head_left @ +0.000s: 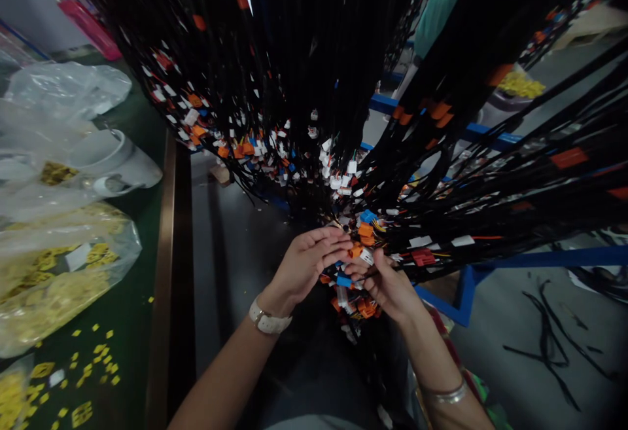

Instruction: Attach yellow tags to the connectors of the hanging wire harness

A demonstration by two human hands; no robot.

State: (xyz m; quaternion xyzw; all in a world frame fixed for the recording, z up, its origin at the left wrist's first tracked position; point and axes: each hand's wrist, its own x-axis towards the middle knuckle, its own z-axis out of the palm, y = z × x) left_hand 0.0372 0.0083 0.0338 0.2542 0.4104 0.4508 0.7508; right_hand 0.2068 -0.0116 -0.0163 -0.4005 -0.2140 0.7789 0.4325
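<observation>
In the lower middle, my left hand point(311, 261) has its fingers bent together, the tips against a small orange connector point(354, 250). My right hand point(390, 289) is curled beside it, thumb up, with a white wire connector point(366, 257) between thumb and fingers. The fingertips of both hands nearly meet and are partly hidden among the plugs. Just above them sit another orange connector point(366, 230) and a blue connector point(367, 216). A second blue connector point(344, 280) hangs below the fingers. To the right lies a red connector point(422, 258) on its wires.
Black wire harnesses point(304, 37) hang in dense bundles ahead and to the right. A blue metal frame point(466, 292) stands at right, with black cable pieces point(544, 345) on the floor. On the left, a green-topped table point(132, 325) bears plastic bags point(63, 273) of yellow parts and a white pipe-like container point(115, 158).
</observation>
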